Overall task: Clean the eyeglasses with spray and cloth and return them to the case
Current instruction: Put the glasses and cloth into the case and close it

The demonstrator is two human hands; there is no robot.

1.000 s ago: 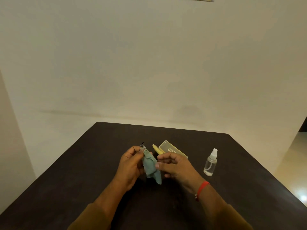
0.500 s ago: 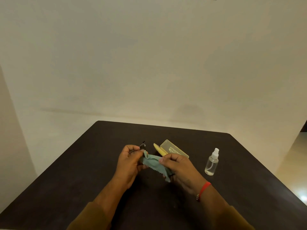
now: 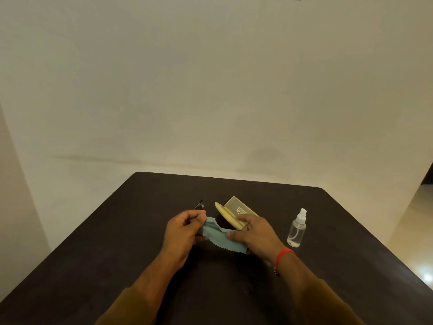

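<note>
My left hand grips the eyeglasses; only a dark temple tip pokes out above its fingers, and the lenses are hidden. A teal cloth with a zigzag edge stretches between both hands. My right hand pinches the cloth's right end, thumb on top. Behind the right hand lies the open yellow case, flat on the dark table. A clear spray bottle with a white nozzle stands upright to the right of my right hand.
The table's far edge runs close behind the case, with a pale wall beyond. Its right edge drops to a lit floor. A red band circles my right wrist.
My right hand has drawn the cloth out to the right, from a bunched hanging fold into a spread strip. The left hand has stayed put with the eyeglasses.
</note>
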